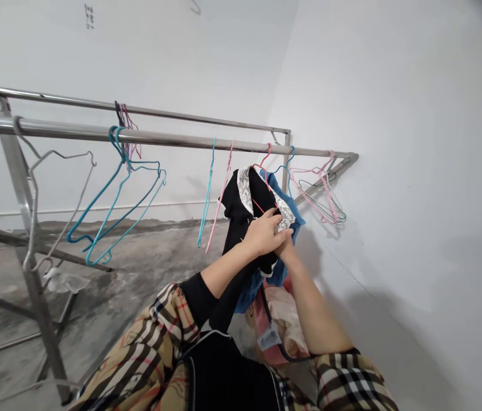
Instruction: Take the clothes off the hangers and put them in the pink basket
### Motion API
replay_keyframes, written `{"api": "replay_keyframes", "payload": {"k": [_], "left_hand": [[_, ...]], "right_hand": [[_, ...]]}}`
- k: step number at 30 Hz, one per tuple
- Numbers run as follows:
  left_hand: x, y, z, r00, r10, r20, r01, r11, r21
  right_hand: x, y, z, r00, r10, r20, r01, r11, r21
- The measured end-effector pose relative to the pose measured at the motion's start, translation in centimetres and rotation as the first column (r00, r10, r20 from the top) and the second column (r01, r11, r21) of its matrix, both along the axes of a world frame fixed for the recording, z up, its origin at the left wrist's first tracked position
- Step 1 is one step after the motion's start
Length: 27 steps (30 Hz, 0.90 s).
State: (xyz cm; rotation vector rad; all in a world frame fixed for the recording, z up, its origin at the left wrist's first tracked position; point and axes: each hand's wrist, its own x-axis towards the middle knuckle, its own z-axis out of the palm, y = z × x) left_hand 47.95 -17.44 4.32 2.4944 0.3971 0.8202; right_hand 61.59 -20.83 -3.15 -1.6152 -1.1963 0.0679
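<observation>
Left hand (pixel 262 233) curls over the black top (pixel 238 214) at its silver-trimmed collar, right hand (pixel 287 249) pressed close behind, half hidden. A snug hold near the pink wire hanger (pixel 267 156) seems wise — just below the steel rail (pixel 189 138).

A bare room with smooth white plaster walls (pixel 395 142) meeting at a corner ahead and to the right. Small dark marks sit high on the back wall (pixel 89 16), and a dark, damp-looking band (pixel 95 228) runs along its foot. The floor is rough, stained grey concrete (pixel 5 319). A stainless-steel tubular drying rack (pixel 69 131) with two long parallel rails stands along the right wall. Soft, even light casts faint shadows on the wall.
</observation>
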Motion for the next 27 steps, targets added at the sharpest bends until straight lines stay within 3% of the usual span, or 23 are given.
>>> {"api": "replay_keyframes", "payload": {"k": [4,7,10,14,18,22,27], "left_hand": [[-0.3,1.2,0.0,0.998,-0.058,-0.037,0.059,0.998,0.021],[-0.7,1.6,-0.2,0.993,-0.104,-0.048,0.105,0.994,0.03],[-1.0,1.7,-0.8,0.996,-0.084,-0.035,0.086,0.995,0.041],[-1.2,1.6,-1.7,0.997,-0.071,-0.025,0.072,0.997,0.029],[-1.2,1.4,-2.2,0.996,-0.09,0.024,0.091,0.995,-0.041],[-1.2,1.7,-3.1,0.989,-0.091,0.12,0.107,0.986,-0.132],[-1.2,2.5,-4.0,0.931,-0.071,0.357,0.13,0.981,-0.143]], "right_hand": [[-1.3,-1.5,0.3,0.985,0.135,-0.107,-0.131,0.99,0.043],[-2.5,-2.5,0.8,0.883,0.265,-0.388,-0.221,0.963,0.156],[-3.3,-3.4,1.8,0.733,0.297,-0.612,-0.185,0.953,0.24],[-4.0,-3.8,3.2,0.592,0.303,-0.747,-0.06,0.941,0.334],[-4.3,-3.0,3.4,0.602,0.226,-0.766,0.094,0.933,0.349],[-4.2,-2.3,2.5,0.622,0.201,-0.757,0.111,0.934,0.339],[-3.6,-1.7,0.8,0.588,0.13,-0.798,0.206,0.93,0.303]]}}
